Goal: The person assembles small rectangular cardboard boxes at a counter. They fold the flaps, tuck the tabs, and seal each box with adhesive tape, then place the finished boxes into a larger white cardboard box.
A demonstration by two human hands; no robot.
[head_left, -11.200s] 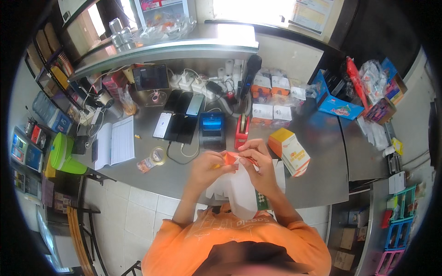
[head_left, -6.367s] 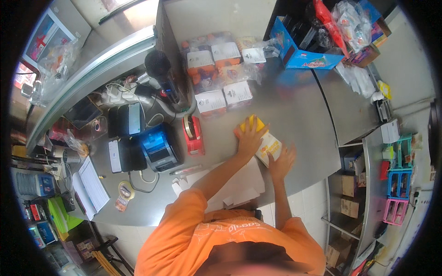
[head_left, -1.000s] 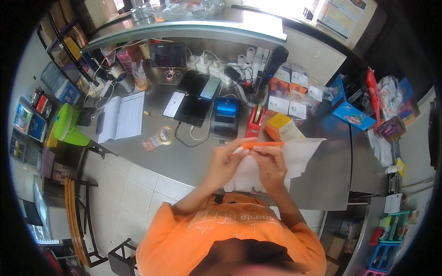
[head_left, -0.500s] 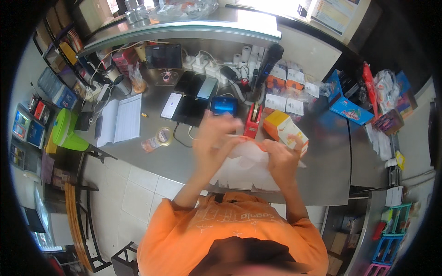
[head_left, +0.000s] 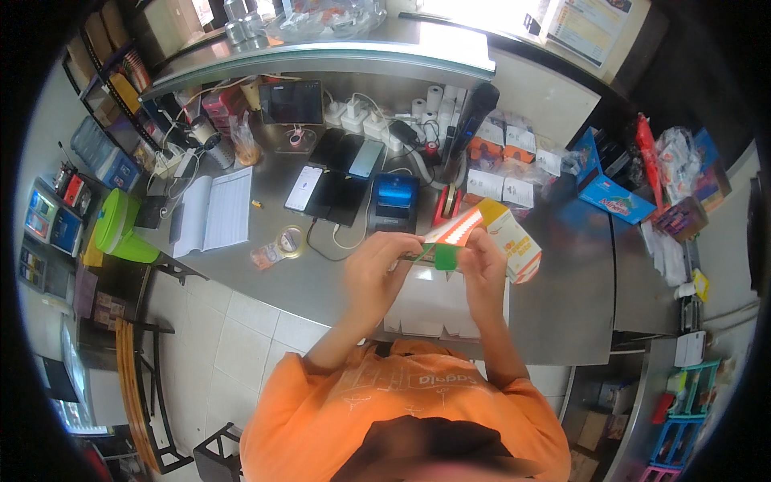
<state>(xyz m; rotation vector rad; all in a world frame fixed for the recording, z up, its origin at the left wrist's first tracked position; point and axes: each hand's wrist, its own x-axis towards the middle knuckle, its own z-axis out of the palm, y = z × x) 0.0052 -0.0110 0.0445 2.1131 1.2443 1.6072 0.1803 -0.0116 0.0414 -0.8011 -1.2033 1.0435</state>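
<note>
Between my two hands, above the counter's front part, is a small folded printed piece [head_left: 454,230], orange-red with a white zigzag pattern and a green part at its lower side. It looks like thin card or a packet; I cannot tell which. My left hand [head_left: 376,269] pinches its left end, and my right hand [head_left: 483,265] has its fingers closed on the right end. Below them lies a white sheet or flat carton [head_left: 426,309] with notched edges. A yellow and white box [head_left: 514,245] lies tilted just beyond my right hand, partly covering a red tape dispenser [head_left: 442,210].
A blue-topped printer [head_left: 394,202], phones [head_left: 303,188] and a tape roll [head_left: 290,239] are left of my hands. An open notebook [head_left: 221,210] lies farther left. White-labelled packets [head_left: 504,161] and a blue box [head_left: 614,189] stand at the right back.
My left hand has come down from its raised, blurred position and now grips the piece. The held piece has turned, showing its zigzag and green sides. The pale, filmy part below it no longer shows.
</note>
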